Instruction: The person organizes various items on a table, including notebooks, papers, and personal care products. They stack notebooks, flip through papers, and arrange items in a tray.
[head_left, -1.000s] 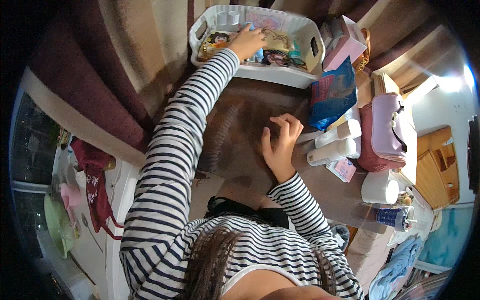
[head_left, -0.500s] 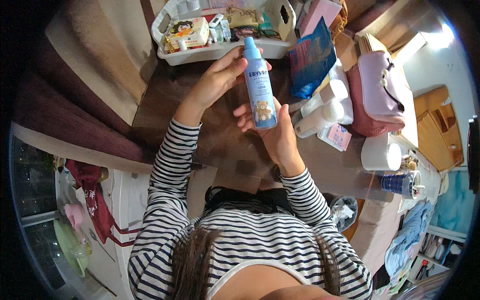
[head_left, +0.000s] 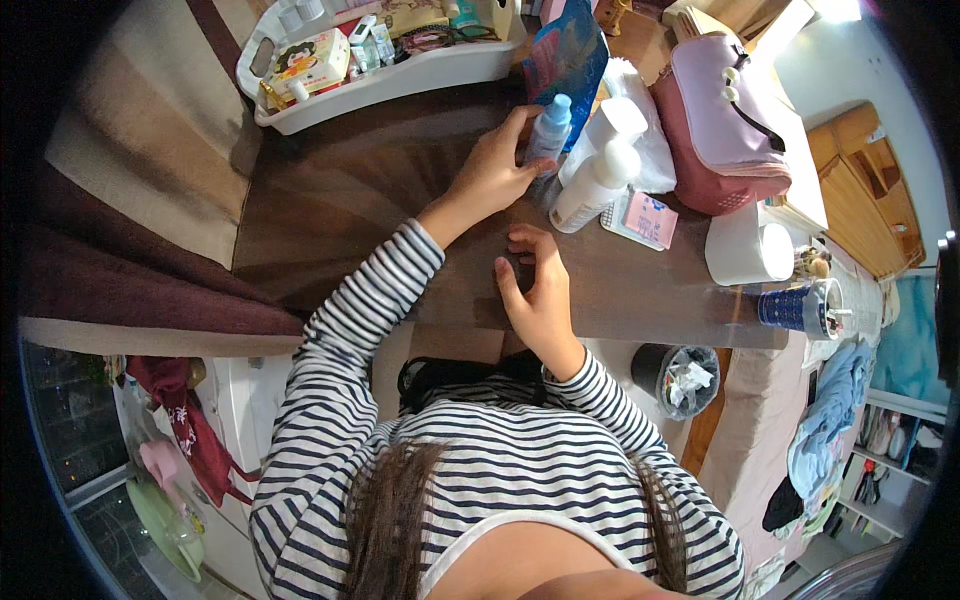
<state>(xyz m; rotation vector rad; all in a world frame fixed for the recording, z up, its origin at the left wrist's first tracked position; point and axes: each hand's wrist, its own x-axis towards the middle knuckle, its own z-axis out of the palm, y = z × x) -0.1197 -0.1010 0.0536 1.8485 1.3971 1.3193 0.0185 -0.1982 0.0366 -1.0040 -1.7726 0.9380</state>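
My left hand (head_left: 497,165) grips a light blue spray bottle (head_left: 549,132), its capped top standing above my fingers. It is held upright at the dark wooden table, beside a white bottle with a rounded cap (head_left: 597,186) and a white cylindrical container (head_left: 615,122). Whether its base rests on the tabletop is hidden. My right hand (head_left: 540,297) hovers near the table's front edge, fingers curved and apart, with nothing in it. Just right of the white bottle lies a small pink card-like pack (head_left: 649,220).
A white tray (head_left: 400,82) full of small items stands at the back left. A blue bag (head_left: 575,70), a pink case (head_left: 725,130), a white canister (head_left: 745,247) and a dark blue cup (head_left: 795,308) line the right side. A lined bin (head_left: 688,383) sits below the edge.
The blue spray bottle has moved from in front of me down to the right, beside the white bottles, in my left hand. My right hand has let go of it and drawn back toward me.
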